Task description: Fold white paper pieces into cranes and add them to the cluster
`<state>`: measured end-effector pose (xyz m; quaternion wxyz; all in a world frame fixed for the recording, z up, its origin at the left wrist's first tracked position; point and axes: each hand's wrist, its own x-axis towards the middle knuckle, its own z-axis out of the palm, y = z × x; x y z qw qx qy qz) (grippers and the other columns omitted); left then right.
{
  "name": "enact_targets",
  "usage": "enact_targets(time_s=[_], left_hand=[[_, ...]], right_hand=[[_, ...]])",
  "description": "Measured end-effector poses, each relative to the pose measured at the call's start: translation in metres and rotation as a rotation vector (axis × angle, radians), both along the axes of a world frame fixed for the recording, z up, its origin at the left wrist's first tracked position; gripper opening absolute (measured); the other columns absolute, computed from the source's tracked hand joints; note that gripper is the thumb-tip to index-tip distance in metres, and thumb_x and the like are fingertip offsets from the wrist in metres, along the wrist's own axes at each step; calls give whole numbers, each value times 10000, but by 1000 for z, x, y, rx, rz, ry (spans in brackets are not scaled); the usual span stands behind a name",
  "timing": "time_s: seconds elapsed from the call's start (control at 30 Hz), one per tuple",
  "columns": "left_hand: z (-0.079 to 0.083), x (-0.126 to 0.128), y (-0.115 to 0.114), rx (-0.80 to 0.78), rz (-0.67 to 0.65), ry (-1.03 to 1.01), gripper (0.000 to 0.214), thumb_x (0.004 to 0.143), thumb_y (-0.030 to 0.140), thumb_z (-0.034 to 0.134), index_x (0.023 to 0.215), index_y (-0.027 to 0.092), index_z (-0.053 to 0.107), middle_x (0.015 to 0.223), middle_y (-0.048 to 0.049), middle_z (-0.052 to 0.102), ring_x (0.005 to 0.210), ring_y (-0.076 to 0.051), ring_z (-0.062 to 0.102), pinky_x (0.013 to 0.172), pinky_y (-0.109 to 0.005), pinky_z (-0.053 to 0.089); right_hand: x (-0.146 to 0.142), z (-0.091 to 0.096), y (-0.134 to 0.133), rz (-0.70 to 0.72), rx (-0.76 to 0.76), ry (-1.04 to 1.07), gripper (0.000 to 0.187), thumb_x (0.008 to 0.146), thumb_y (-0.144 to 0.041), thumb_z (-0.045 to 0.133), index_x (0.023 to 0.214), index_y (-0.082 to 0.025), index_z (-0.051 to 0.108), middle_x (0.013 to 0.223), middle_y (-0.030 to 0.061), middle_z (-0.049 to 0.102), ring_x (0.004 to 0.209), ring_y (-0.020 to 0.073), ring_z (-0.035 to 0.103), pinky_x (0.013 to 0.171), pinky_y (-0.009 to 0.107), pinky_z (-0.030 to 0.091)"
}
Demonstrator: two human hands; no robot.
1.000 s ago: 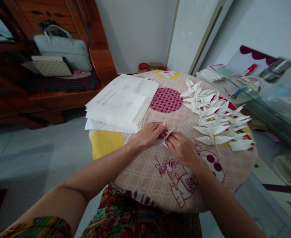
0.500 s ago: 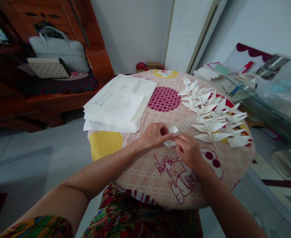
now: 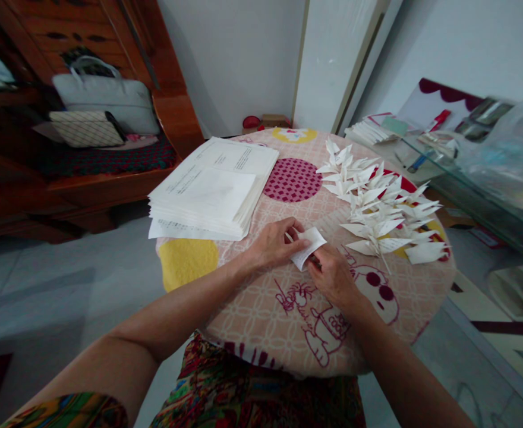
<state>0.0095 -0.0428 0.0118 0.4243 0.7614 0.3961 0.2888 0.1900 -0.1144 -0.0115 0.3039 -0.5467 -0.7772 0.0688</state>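
Observation:
A small folded piece of white paper (image 3: 308,246) is held between my two hands over the cloth-covered round table (image 3: 252,309). My left hand (image 3: 282,241) is closed on its left side, thumb lying on the paper. At its lower right edge, my right hand (image 3: 333,270) pinches it, some fingers hidden beneath. Right of my hands lies a cluster of folded paper cranes (image 3: 372,202), with pointed wings and tails. A thick stack of printed sheets (image 3: 217,172) lies on the table's left part, a smaller blank sheet on top.
At the left stands a wooden bench (image 3: 123,178) with a grey handbag (image 3: 105,98) and a quilted purse (image 3: 85,128). On the right, a glass shelf (image 3: 479,196) holds papers, pens and a clear plastic bag (image 3: 511,142), close to the table edge.
The folded paper has been turned up, so more of its white face shows between my hands. My right hand has shifted slightly down, away from my left fingertips.

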Motion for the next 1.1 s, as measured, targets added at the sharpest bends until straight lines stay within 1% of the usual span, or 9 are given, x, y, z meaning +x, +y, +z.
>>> enact_targets(time_s=[0.07, 0.2, 0.37, 0.5, 0.63, 0.73, 0.83, 0.97, 1.1], left_hand=[[3, 1, -4, 53, -27, 13, 404, 791, 458, 714, 1051, 160, 632, 865, -35, 685, 681, -140, 635, 612, -245, 485], [5, 5, -11, 42, -66, 60, 351, 760, 408, 753, 971, 166, 612, 770, -12, 668, 663, -138, 612, 618, -249, 473], [0, 5, -9, 8, -49, 28, 399, 748, 452, 766, 969, 155, 616, 775, -21, 673, 661, -139, 610, 610, -249, 462], [-1, 2, -1, -22, -33, -31, 491, 887, 618, 560, 940, 137, 641, 777, -46, 670, 674, -149, 617, 609, -256, 467], [4, -3, 5, -71, -82, -74, 587, 973, 627, 368, 937, 123, 667, 815, -74, 682, 706, -162, 642, 642, -275, 500], [8, -2, 3, 7, -101, -55, 515, 917, 607, 513, 1079, 144, 672, 1026, -98, 703, 866, -195, 666, 713, -293, 526], [8, 2, -3, 103, -33, 37, 578, 780, 517, 722, 1230, 167, 622, 1169, -115, 677, 929, -215, 657, 734, -311, 537], [7, 6, -4, 124, 17, 99, 488, 777, 388, 725, 1203, 173, 621, 1129, -104, 681, 885, -198, 650, 726, -315, 539], [11, 4, -1, 88, 4, 36, 447, 797, 466, 709, 1118, 162, 640, 1096, -104, 685, 856, -187, 644, 710, -306, 530]], right_hand=[[1, -1, 2, -31, -10, 42, 118, 816, -130, 532, 835, -177, 638, 784, 92, 664, 716, 219, 591, 660, 320, 447], [7, 1, 10, -73, -101, 134, 92, 798, -163, 561, 732, -192, 619, 659, 43, 641, 591, 179, 543, 571, 287, 399], [6, 9, 15, -57, -219, 235, 67, 789, -196, 597, 770, -181, 660, 664, 33, 672, 591, 174, 569, 547, 269, 383], [3, 11, 14, -44, -211, 258, 123, 819, -244, 597, 739, -175, 659, 682, 43, 683, 615, 177, 597, 570, 269, 402], [2, 11, 15, -23, -219, 276, 146, 848, -263, 586, 798, -171, 687, 663, 27, 676, 574, 156, 586, 568, 262, 403], [1, 11, 17, -12, -220, 266, 191, 878, -305, 579, 890, -171, 714, 648, 19, 672, 561, 155, 581, 560, 262, 395], [0, 9, 19, -7, -189, 234, 205, 876, -290, 575, 931, -159, 723, 717, 48, 705, 626, 175, 612, 595, 274, 412], [1, 9, 15, 27, -166, 198, 184, 875, -256, 569, 775, -164, 694, 710, 51, 683, 646, 175, 604, 613, 283, 423], [0, 11, 7, 153, -192, 198, 203, 908, -291, 584, 794, -185, 716, 814, 56, 704, 756, 184, 631, 692, 299, 475]])
